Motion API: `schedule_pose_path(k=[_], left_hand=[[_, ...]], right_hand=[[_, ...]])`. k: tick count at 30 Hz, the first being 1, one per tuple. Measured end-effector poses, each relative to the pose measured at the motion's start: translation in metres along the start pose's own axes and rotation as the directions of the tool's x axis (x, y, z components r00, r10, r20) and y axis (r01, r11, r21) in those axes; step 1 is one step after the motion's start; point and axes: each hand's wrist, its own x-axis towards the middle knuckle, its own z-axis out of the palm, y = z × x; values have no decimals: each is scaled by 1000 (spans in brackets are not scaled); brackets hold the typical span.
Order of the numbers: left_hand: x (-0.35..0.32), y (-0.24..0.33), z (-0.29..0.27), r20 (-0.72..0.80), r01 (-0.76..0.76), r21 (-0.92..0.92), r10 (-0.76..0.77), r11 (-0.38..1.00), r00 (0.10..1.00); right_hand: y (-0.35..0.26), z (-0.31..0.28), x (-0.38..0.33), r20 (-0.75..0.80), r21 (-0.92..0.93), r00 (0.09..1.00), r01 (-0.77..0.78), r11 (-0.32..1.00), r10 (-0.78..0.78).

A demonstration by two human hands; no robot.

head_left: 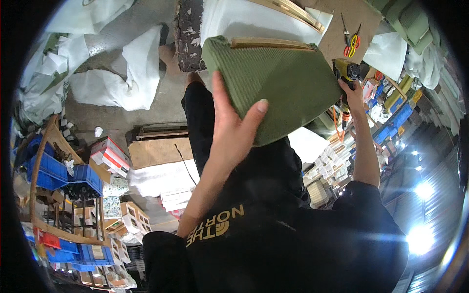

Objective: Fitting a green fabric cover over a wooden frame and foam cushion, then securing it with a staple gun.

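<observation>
A green ribbed upholstered panel (288, 88) is held tilted in front of me, with a bare wooden strip (271, 44) along its far edge. My left hand (232, 127) grips the panel's near left side, thumb over the face and fingers along the edge. My right hand (354, 95) is wrapped round a yellow and black staple gun (347, 71) at the panel's right edge. An orange and black fitting (346, 117) shows below that hand. The gun's nose is partly hidden, so whether it touches the panel I cannot tell.
Beyond the panel, white padding (229, 24) and wooden strips (298, 12) lie on a work surface. Yellow-and-red-handled scissors (352, 44) rest at the far right. White sheeting (127, 78) covers floor at left, near blue bins (51, 168) and a curved wooden frame (36, 180).
</observation>
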Motion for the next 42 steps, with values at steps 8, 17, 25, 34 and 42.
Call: schedule_pose_path(k=[8,17,25,34,42], left_hand=[[29,-16,22,266,-353,935,711,-27,651],[59,18,99,724,-566,684,526,-461,446],[87,31,138,803,-574,584,303,-574,513],[80,11,149,636,-623,737,-42,-264,770],[142,-48,104,612,-578,791,226,-202,758]], right_hand=[[11,80,8,-25,677,992,-71,732,120],[-13,76,1,-208,632,965,258,731,-161],[-23,74,32,-132,454,986,148,879,-98],[18,93,-4,-72,511,987,157,845,-140],[54,149,-43,-65,312,988,-112,943,139]])
